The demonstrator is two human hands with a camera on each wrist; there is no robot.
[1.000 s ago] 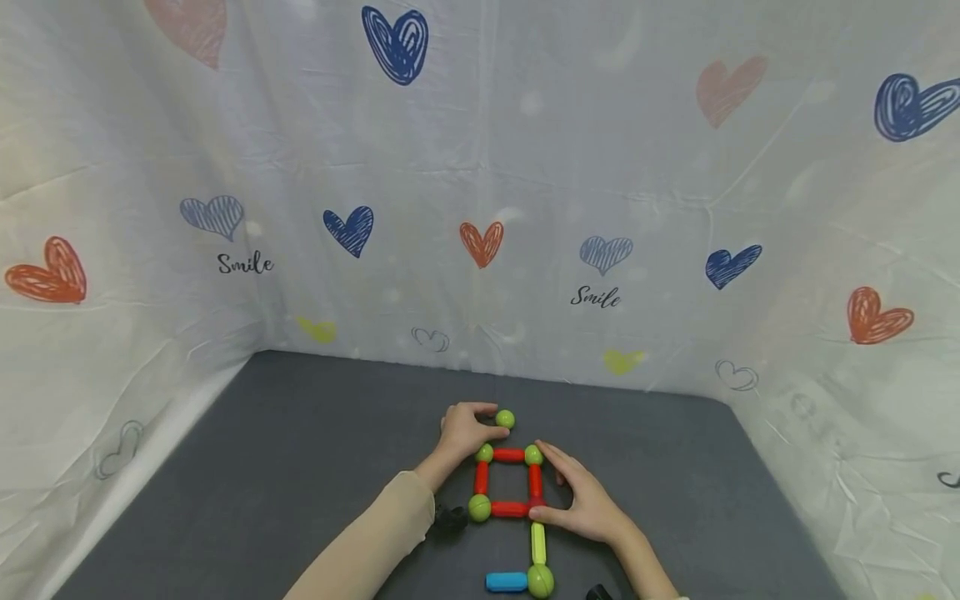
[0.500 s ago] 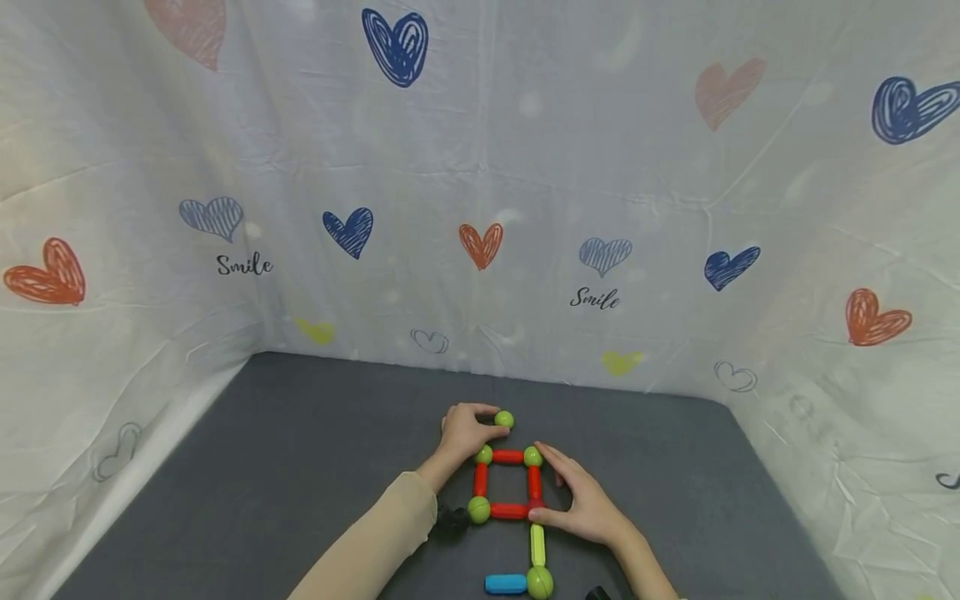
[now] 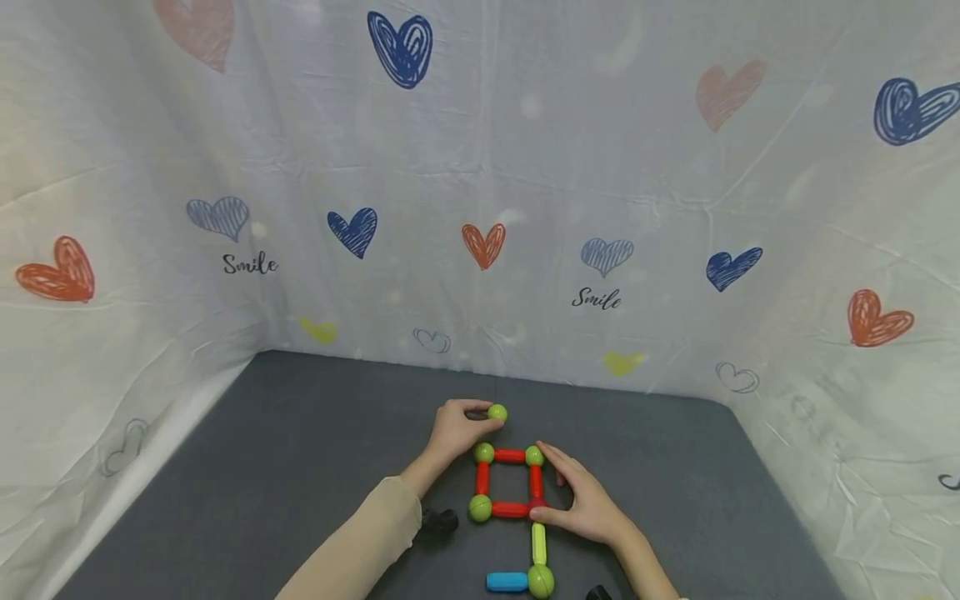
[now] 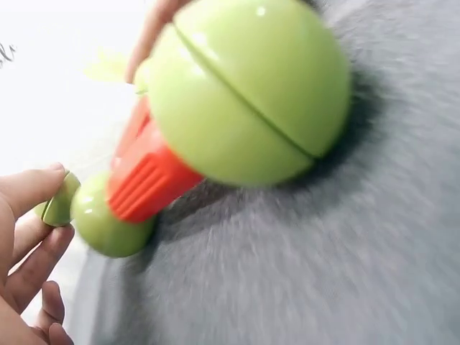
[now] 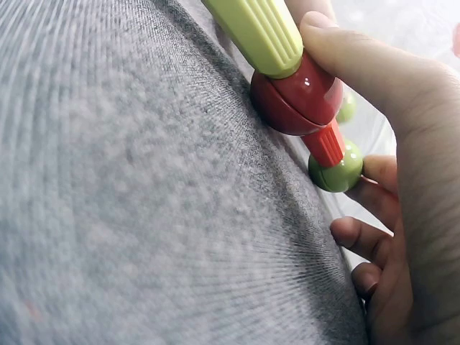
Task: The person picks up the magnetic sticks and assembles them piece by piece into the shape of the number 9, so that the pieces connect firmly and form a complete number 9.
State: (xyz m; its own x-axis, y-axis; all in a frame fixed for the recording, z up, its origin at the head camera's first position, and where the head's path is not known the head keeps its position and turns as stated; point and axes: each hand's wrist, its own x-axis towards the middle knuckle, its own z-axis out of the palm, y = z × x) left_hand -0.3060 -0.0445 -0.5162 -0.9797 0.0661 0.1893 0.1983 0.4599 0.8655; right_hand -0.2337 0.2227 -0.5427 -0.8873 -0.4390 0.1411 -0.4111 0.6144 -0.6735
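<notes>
In the head view my left hand [image 3: 453,430] pinches a loose green ball [image 3: 497,413] between thumb and fingers, just beyond a ball-and-rod frame. The frame is a square of red rods [image 3: 510,456] with green balls [image 3: 480,508] at three corners and a dark red ball [image 5: 298,100] at the near right one. My right hand [image 3: 588,502] holds the square's right side, thumb on the dark red ball, fingertips at the far right green ball [image 5: 336,167]. From the red ball a yellow-green rod [image 3: 538,544] runs toward me to a green ball [image 3: 540,581] with a blue rod [image 3: 507,582].
The frame lies on a dark grey cloth surface [image 3: 337,442]. A white curtain [image 3: 525,167] printed with hearts encloses the back and sides. Black wrist camera parts [image 3: 438,522] show beside the left wrist.
My left hand has shifted slightly left and away from me with the green ball, widening the gap to the square. The right hand and the frame have stayed in place.
</notes>
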